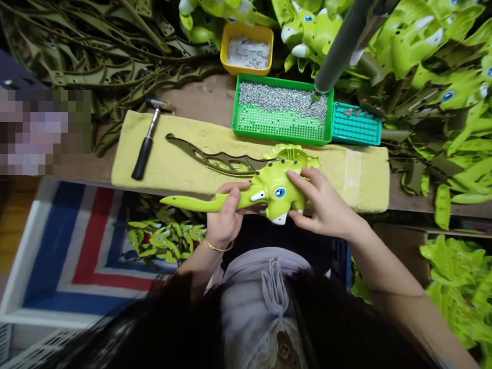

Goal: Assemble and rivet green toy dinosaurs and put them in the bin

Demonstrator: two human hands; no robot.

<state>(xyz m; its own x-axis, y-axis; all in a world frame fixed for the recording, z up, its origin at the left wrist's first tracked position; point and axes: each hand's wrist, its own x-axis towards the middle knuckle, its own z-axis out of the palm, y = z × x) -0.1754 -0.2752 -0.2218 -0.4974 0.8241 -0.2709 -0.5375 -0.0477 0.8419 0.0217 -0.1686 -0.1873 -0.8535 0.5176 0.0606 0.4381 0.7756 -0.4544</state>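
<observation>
My left hand (pixel 226 218) is closed around the handle of a lime-green plastic dinosaur-head toy (pixel 285 190), with blue eye and white horn tips. The handle's long, narrow end points left past my fingers. My right hand (pixel 321 197) holds the head from its right side, fingers on top and thumb below. Beneath and behind the toy, on a yellow folded towel (pixel 154 146), lie a dark olive jagged arm piece (pixel 221 160) and a green toy shell (pixel 288 152), partly hidden by the head.
A hammer (pixel 148 141) lies on the towel's left end. Behind stand a green tray of screws (pixel 282 134), a teal tray (pixel 357 130) and a yellow tub (pixel 248 31). A grey tool (pixel 342 48) hangs above. Olive parts (pixel 126 61) and green parts (pixel 457 307) lie around.
</observation>
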